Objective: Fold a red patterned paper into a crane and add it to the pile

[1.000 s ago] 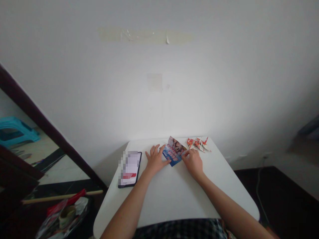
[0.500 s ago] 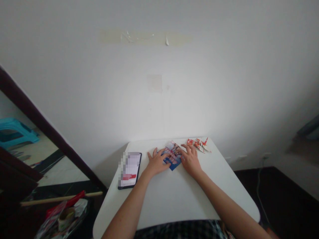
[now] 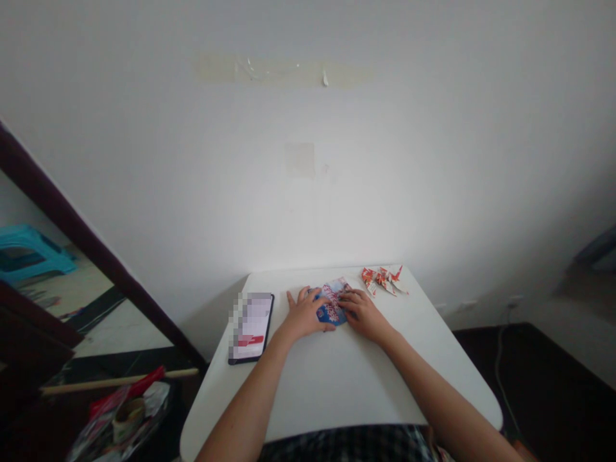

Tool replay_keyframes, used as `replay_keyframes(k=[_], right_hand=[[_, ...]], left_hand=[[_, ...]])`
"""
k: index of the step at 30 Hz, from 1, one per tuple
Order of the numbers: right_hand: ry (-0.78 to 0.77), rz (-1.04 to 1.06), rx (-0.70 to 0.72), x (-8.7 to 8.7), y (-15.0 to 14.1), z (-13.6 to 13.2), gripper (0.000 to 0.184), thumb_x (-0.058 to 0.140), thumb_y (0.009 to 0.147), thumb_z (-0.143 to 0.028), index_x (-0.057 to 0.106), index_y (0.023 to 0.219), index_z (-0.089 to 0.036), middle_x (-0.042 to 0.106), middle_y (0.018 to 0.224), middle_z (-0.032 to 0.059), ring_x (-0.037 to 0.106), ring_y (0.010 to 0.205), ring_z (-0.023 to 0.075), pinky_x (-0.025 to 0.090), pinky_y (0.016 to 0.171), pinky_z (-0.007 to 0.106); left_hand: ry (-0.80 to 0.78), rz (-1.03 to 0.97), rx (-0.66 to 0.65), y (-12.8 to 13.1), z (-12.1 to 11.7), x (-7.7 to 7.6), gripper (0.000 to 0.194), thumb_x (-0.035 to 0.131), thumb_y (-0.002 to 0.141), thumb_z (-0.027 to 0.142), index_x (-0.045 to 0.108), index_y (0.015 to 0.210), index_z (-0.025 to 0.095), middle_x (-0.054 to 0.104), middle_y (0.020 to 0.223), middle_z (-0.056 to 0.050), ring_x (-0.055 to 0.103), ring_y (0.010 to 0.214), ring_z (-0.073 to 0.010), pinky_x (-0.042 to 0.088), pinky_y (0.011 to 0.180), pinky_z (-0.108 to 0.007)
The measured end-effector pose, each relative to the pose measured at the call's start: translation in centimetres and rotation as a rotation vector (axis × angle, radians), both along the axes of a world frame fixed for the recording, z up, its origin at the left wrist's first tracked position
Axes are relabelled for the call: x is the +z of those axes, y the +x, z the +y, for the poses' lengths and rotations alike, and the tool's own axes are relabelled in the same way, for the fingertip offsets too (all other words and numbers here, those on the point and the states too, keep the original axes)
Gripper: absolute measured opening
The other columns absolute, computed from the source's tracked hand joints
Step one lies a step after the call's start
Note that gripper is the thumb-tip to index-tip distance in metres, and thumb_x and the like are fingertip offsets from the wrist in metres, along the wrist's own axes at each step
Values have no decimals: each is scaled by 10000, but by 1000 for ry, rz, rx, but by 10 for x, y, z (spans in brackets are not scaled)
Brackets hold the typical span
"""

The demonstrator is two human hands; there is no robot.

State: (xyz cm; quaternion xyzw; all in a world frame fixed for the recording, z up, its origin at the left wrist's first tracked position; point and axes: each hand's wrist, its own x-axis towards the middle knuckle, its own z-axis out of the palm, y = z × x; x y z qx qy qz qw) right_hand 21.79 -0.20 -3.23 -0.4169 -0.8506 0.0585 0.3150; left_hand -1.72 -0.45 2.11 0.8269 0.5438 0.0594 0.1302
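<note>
A blue, pink and white printed sheet of paper (image 3: 331,312) lies on the white table (image 3: 337,385), partly covered by both hands. My left hand (image 3: 303,316) rests over its left side with the fingers spread and the thumb near the lower edge. On the right side, the fingertips of my right hand (image 3: 366,316) touch the paper; its fingers are slightly bent and a little apart. Beyond that hand sit several red and white folded paper pieces (image 3: 382,280). A phone (image 3: 251,327), its screen partly pixelated, lies to the left of my left hand.
The white wall (image 3: 308,218) stands right behind the table. Down to the left is a bag of odds and ends (image 3: 128,420) with a wooden stick (image 3: 120,381) by it. A blue stool (image 3: 36,250) shows at the far left. A cable (image 3: 499,359) hangs at the right.
The paper's raised far corner has come down and the sheet lies flatter. My right hand has opened from a pinch at its edge and shifted left over the paper; my left hand has moved slightly toward me.
</note>
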Motion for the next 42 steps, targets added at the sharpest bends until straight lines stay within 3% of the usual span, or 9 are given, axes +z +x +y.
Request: replay_keyframes(k=[5,8,14,17,24,32,36,42], right_hand=[[-2,1,-23,1,-1,-2,386,667,883,-189,735,1255,-268,677,1342,89,507,1345,289,453,1150,519],[-17,-20,-34,5,2,-3,372,700,880,-236,735,1246,-285,656,1383,83,480,1374,308,447,1151,534],[-53,-79,-28,11,8,-5,441,768,848,-339,715,1284,-310,596,1465,80,437,1408,340,429,1154,546],[-76,-80,-7,12,9,-6,525,813,803,-365,702,1311,-296,581,1476,98,420,1421,353,424,1157,549],[-68,-40,14,12,10,-4,529,857,750,-358,732,1259,-292,613,1441,101,437,1415,346,427,1153,552],[-92,26,59,20,22,2,401,721,831,-193,738,1224,-276,718,1291,71,536,1347,285,426,1159,499],[-124,112,-11,21,24,5,301,632,892,-194,763,1158,-246,749,1185,86,651,1184,245,512,1056,418],[-164,165,-181,17,21,7,389,616,950,-334,683,1316,-221,754,1152,110,706,1040,249,540,978,400]], left_hand=[[6,-3,-4,-11,5,-1,678,755,760,669,572,1401,543,383,1669,5,233,1548,-435,2,1137,-862],[-3,-16,-24,-14,6,-3,651,737,790,638,570,1410,535,410,1653,13,247,1544,-418,44,1177,-818],[-32,-19,-42,-13,6,-4,840,773,681,726,534,1456,506,377,1670,-17,210,1551,-452,30,1167,-827],[-47,-30,-29,-14,6,-4,846,782,665,737,537,1446,523,387,1666,-9,211,1549,-457,28,1151,-846],[-34,-37,-9,-15,8,-1,695,741,741,708,592,1396,530,446,1634,16,243,1534,-453,43,1177,-816],[-66,-85,-7,-16,11,2,548,673,841,659,627,1367,511,482,1616,29,250,1545,-431,89,1176,-816],[-29,-101,17,-17,11,3,475,608,878,686,685,1303,486,544,1569,40,309,1527,-401,95,1190,-798],[31,-147,79,-16,9,4,476,440,974,666,785,1134,379,694,1403,9,438,1463,-348,81,1224,-750]])
